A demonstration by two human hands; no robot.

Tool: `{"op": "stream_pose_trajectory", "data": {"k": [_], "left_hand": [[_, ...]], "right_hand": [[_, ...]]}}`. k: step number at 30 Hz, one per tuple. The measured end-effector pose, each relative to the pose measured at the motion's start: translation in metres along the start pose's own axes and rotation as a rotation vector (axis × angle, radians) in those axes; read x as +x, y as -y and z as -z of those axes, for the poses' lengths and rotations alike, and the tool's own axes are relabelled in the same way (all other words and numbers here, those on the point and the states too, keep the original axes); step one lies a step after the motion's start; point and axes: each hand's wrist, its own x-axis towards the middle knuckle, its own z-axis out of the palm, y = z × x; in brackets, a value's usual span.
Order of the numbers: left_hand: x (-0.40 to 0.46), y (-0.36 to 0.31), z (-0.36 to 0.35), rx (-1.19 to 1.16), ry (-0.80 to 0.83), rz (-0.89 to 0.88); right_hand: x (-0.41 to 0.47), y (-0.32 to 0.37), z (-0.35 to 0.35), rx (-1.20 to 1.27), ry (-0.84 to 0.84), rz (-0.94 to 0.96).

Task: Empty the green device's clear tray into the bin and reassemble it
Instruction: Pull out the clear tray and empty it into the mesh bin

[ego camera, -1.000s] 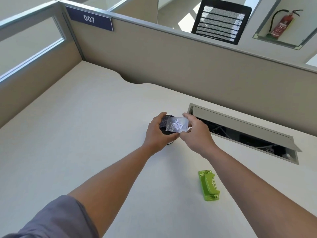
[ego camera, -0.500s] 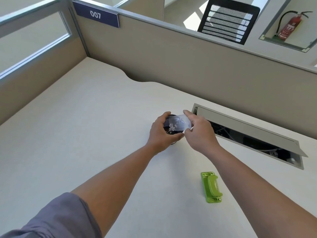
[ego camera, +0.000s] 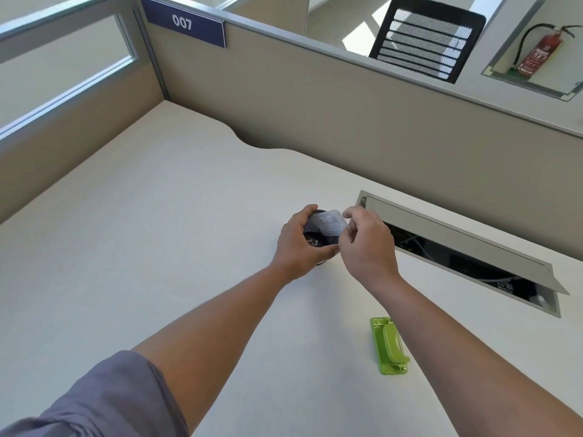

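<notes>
Tipped further now, the clear plastic tray (ego camera: 328, 223) pinched in the right hand (ego camera: 366, 244) sits over the small black mesh bin (ego camera: 314, 236) gripped by the left hand (ego camera: 299, 244), and paper bits could spill past the narrow rim onto the pale desk (ego camera: 157, 231)

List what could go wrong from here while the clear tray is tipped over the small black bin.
1. The clear tray looks about as wide as the small black mesh bin, so paper bits could spill past the rim onto the desk.
2. The right hand pinches the tray only at its edge; it could slip.
3. The left hand steadies the light bin; a nudge could tip it.
</notes>
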Motion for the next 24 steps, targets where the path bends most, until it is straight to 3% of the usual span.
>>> {"op": "stream_pose_trajectory", "data": {"k": [11, 24], "left_hand": [[0.003, 0.004, 0.0, 0.053, 0.009, 0.011], [0.002, 0.004, 0.001, 0.078, 0.008, 0.003]], "right_hand": [[-0.014, -0.001, -0.001, 0.01, -0.033, 0.136], [-0.024, -0.009, 0.002, 0.095, -0.085, 0.041]]}}
